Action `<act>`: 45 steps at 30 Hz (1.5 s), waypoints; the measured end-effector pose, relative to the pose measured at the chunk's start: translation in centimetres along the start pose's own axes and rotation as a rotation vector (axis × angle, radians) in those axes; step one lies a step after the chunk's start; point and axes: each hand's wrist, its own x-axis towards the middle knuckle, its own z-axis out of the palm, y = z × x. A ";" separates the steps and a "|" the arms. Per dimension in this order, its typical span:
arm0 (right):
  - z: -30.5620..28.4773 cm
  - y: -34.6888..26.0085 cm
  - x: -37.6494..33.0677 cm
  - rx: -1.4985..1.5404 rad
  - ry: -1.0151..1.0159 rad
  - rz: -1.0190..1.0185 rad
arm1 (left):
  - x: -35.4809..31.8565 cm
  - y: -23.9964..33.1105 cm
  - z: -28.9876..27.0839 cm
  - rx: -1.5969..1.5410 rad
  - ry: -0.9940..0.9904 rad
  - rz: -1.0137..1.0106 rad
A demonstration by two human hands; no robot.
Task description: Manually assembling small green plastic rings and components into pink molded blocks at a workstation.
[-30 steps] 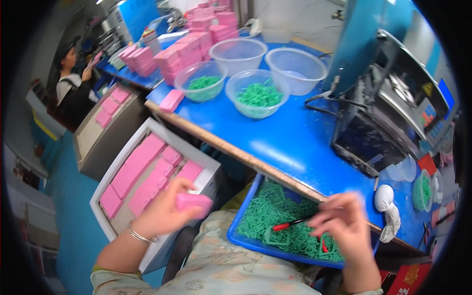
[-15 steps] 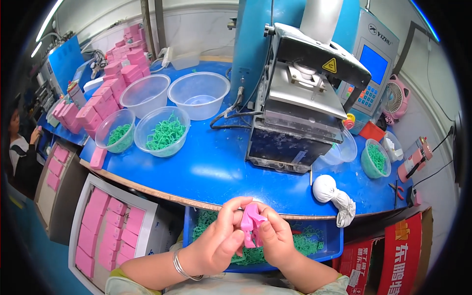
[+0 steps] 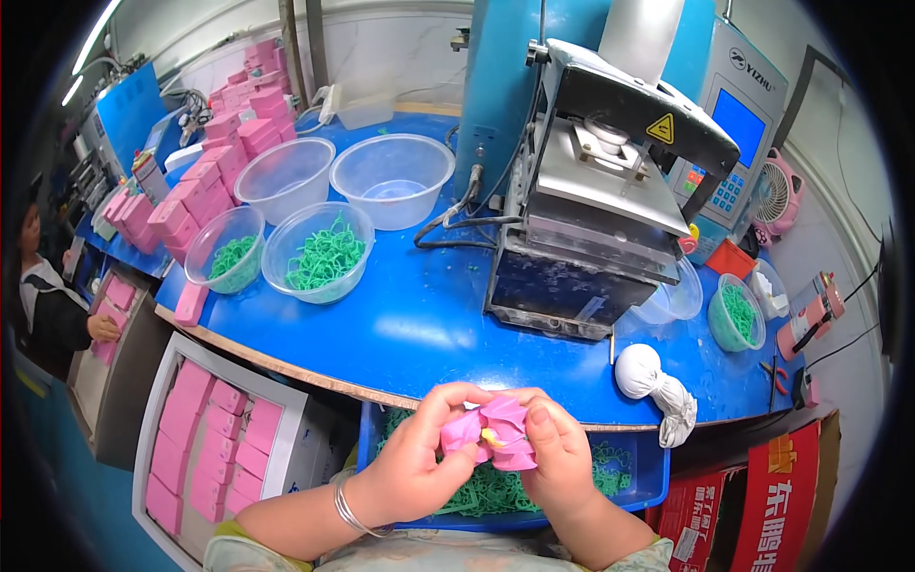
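In front of my body, over a blue tray (image 3: 656,481), both hands hold a soft pink flower-like piece (image 3: 512,429) with a small yellow bit (image 3: 491,437) at its middle. My left hand (image 3: 424,467), with silver bangles on the wrist, pinches the piece's left side between thumb and fingers. From the other side my right hand (image 3: 560,456) grips it, thumb on top. Parts of the piece are hidden behind the fingers. Beneath the hands, green stringy scraps (image 3: 477,498) fill the tray.
A press machine (image 3: 562,276) stands on the blue table (image 3: 410,334). Left of it are see-through bowls (image 3: 393,214), two holding green scraps. Pink blocks (image 3: 195,195) are stacked at left. A white cloth bundle (image 3: 640,372) lies at the edge. A co-worker (image 3: 48,296) is far left.
Between my hands the pink piece has been spread and turned, so its yellow middle shows. At far left the co-worker's hand has come down onto pink pieces in a box.
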 end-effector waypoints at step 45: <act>1.3 -0.8 -1.4 0.486 -0.003 0.083 | 0.7 -0.6 0.1 0.271 -0.050 0.348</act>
